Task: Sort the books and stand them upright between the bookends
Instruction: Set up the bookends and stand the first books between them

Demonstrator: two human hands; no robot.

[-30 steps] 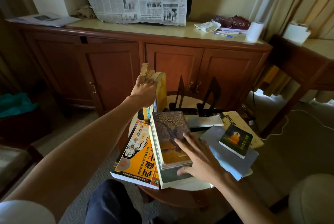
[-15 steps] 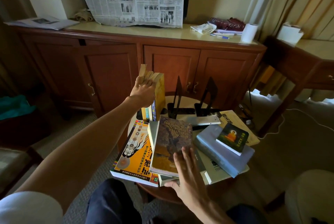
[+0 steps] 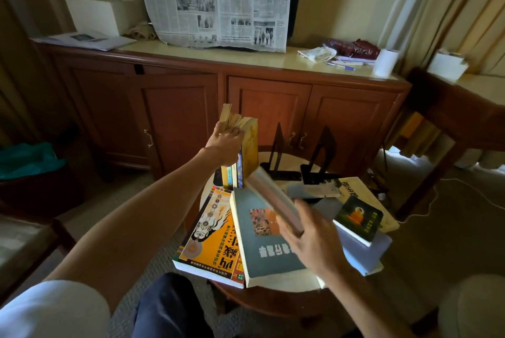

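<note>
Several upright books (image 3: 247, 146) stand at the back left of the small round table (image 3: 287, 285). My left hand (image 3: 228, 142) rests against their side and steadies them. Two black bookends (image 3: 322, 152) stand to their right. My right hand (image 3: 306, 234) grips a paperback (image 3: 273, 198) by its lower end and holds it tilted above the table. Under it lie a grey-green book (image 3: 262, 250) and an orange and yellow book (image 3: 210, 231). A small dark green book (image 3: 358, 219) lies on a pale blue book (image 3: 363, 250) at the right.
A long wooden cabinet (image 3: 191, 108) runs behind the table, with a newspaper (image 3: 218, 1), papers and a white roll on top. A desk (image 3: 464, 108) stands at the right. A cable crosses the carpet. My knee is below the table edge.
My right hand has lifted the brown-covered paperback off the stack and tipped it up on edge, uncovering the grey-green book. My left hand has stayed against the upright books.
</note>
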